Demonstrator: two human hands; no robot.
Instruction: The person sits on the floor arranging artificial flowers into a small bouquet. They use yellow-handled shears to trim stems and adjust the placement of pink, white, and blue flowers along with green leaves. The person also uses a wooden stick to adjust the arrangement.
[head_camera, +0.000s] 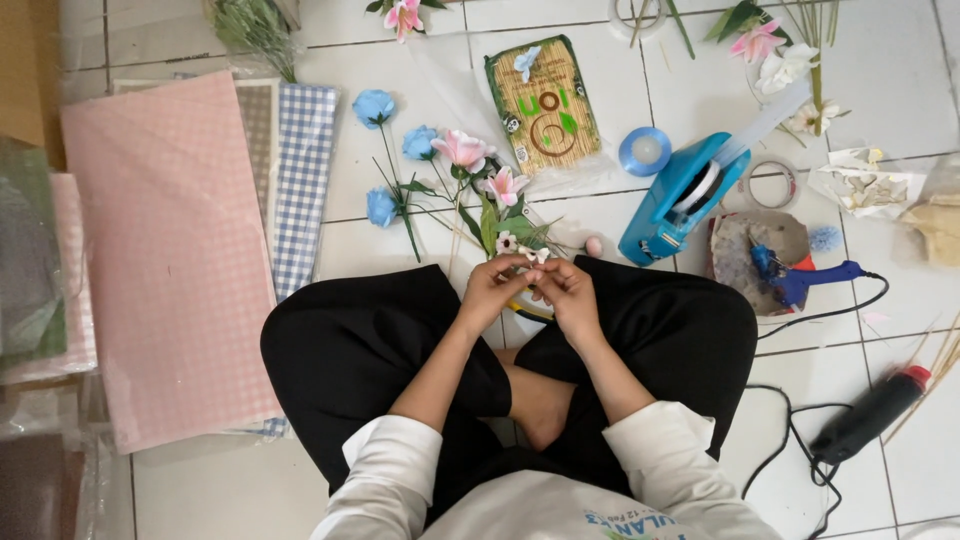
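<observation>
I sit cross-legged on a white tiled floor. My left hand (492, 290) and my right hand (568, 292) meet above my lap, both pinched on the stem of a small white artificial flower sprig (512, 244). Its blossoms poke out just beyond my fingertips. Right in front of them lies a loose bunch of pink artificial lilies (465, 150) with green leaves, and three blue artificial roses (375, 106) lie to its left.
Pink checked wrapping sheets (170, 250) and a blue gingham sheet (302, 180) lie at left. A packet of bamboo sticks (545, 105), a blue ribbon roll (645, 150), a blue tape dispenser (680, 195), a blue glue gun (800, 280) and a black-and-red tool (868, 412) with cords sit ahead and right.
</observation>
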